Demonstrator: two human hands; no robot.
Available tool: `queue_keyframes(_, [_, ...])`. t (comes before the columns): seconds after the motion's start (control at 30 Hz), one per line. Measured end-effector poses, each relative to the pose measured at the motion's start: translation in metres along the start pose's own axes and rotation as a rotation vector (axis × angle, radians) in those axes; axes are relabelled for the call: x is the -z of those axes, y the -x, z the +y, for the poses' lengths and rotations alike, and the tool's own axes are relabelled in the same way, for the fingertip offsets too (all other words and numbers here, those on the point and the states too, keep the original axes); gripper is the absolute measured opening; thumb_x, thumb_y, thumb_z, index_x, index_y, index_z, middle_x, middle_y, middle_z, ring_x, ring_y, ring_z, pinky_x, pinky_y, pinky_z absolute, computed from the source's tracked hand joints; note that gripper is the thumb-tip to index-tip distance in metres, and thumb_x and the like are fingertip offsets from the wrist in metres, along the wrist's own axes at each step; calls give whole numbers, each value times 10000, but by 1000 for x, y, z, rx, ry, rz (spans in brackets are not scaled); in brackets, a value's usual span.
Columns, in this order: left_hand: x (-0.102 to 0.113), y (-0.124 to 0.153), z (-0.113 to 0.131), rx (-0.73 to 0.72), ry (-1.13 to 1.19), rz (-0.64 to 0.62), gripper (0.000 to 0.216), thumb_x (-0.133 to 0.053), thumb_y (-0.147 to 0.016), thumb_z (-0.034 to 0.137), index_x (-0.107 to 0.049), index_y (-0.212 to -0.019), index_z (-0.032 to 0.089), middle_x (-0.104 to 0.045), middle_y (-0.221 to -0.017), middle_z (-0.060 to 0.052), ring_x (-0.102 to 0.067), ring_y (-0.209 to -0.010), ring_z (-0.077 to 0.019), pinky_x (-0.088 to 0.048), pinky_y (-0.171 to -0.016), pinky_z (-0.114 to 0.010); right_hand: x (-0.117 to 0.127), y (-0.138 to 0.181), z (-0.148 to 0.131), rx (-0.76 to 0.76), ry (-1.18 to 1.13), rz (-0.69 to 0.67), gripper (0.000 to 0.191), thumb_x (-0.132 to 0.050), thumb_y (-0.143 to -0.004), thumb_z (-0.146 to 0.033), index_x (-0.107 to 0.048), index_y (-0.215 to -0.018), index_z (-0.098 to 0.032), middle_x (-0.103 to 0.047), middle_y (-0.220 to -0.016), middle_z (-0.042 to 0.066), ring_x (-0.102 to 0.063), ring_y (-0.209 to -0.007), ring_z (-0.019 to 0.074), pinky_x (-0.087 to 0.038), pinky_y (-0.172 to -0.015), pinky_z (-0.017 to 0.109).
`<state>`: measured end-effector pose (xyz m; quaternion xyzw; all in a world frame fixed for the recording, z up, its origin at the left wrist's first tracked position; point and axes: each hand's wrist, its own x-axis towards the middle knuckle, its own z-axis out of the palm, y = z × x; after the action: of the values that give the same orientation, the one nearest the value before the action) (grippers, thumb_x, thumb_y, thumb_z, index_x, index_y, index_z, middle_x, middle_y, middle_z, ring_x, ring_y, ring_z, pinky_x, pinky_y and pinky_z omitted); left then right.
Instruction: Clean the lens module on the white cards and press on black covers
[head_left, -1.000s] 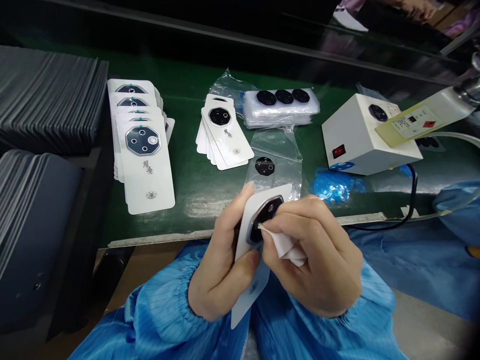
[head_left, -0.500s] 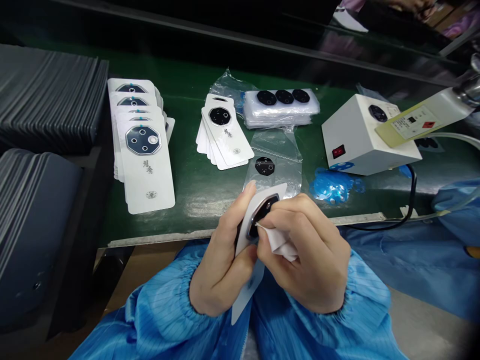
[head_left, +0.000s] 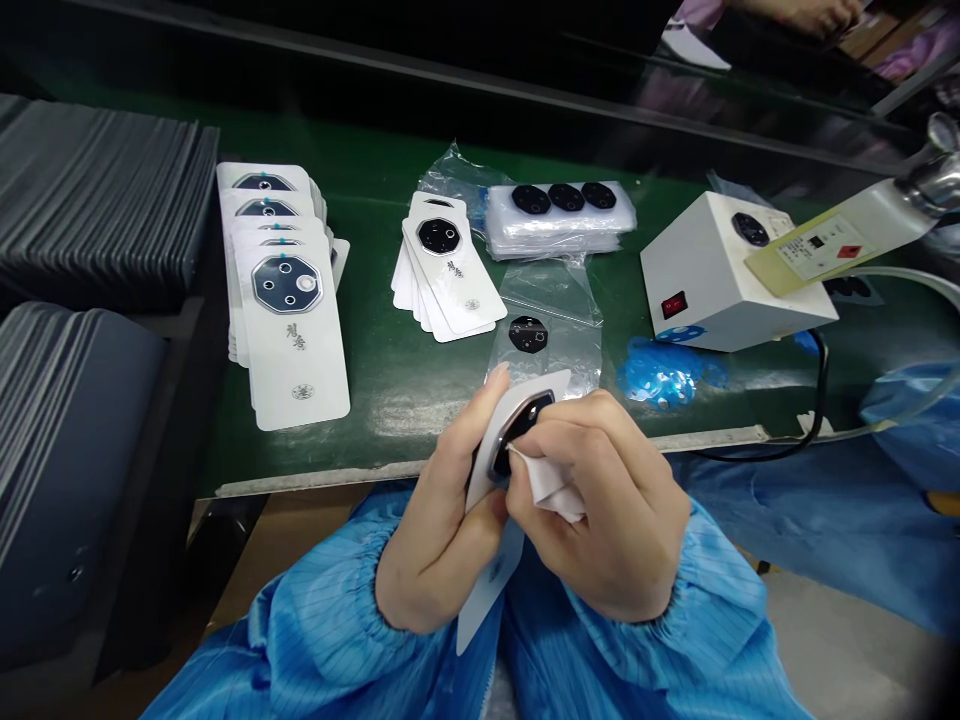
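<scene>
My left hand (head_left: 439, 520) grips a white phone back cover (head_left: 487, 585) by its edge, tilted upright over my lap. The cover's dark octagonal camera window (head_left: 517, 428) faces my right hand. My right hand (head_left: 611, 510) is closed on a small folded white wipe (head_left: 551, 487) and presses its corner against the lower part of that window. Both hands sit just in front of the green bench edge (head_left: 322, 478). My fingers hide most of the cover's middle.
On the green belt lie a stack of white covers (head_left: 289, 320) at left, a fanned smaller stack (head_left: 450, 275), bagged black lens pieces (head_left: 559, 215), a loose black lens on plastic (head_left: 529, 334), blue film scraps (head_left: 664, 372) and a white box with a red switch (head_left: 712, 280). Dark trays (head_left: 82, 200) stand left.
Both hands have drifted slightly left and up with the cover. The wipe has moved a little across the camera window.
</scene>
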<state>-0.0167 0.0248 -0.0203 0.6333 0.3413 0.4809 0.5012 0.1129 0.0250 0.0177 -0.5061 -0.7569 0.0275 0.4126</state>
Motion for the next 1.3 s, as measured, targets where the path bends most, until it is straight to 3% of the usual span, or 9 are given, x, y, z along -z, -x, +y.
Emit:
queue_keyframes(0.23, [2,-1,-1,-21,-52,-32,614,-384,-935,140,-191,-1436,438,-274,-1500,225,-319,-1378,-190,-308,-1147,-298,1,1,0,1,11,-27,107,-518,-795,-51,-527,-800,-158,-559,-746,33,-496,-686,136,-443,-578,300])
queue_keyframes(0.43, [0,0,5,23,-60,-3,628,-352,-932,78,-209,-1436,425,-326,-1489,196,-336,-1367,-194,-322,-1135,-284,0,1,-2,4,41,26,106,-533,-785,-43,-533,-785,-149,-561,-744,37,-487,-664,135,-434,-572,309])
queue_keyframes(0.87, [4,-2,1,-17,-7,-19,544,-385,-959,200,-244,-1419,454,-327,-1474,236,-361,-1353,-121,-325,-1107,-161,-1,0,-2,55,17,-4,81,-519,-811,-72,-531,-819,-152,-565,-763,38,-490,-692,144,-432,-588,311])
queue_keyframes(1.07, [4,-1,3,8,-23,-11,549,-378,-956,193,-243,-1417,458,-347,-1471,216,-363,-1356,-168,-347,-1123,-250,1,1,-1,50,18,-31,131,-526,-774,-25,-531,-806,-151,-564,-758,39,-480,-685,143,-421,-586,310])
queue_keyframes(1.3, [4,-3,3,5,-18,-30,556,-383,-950,182,-254,-1407,472,-377,-1447,233,-393,-1337,-157,-387,-1098,-243,2,-3,-1,67,50,-3,143,-539,-767,-18,-519,-785,-158,-567,-737,32,-500,-677,150,-427,-581,315])
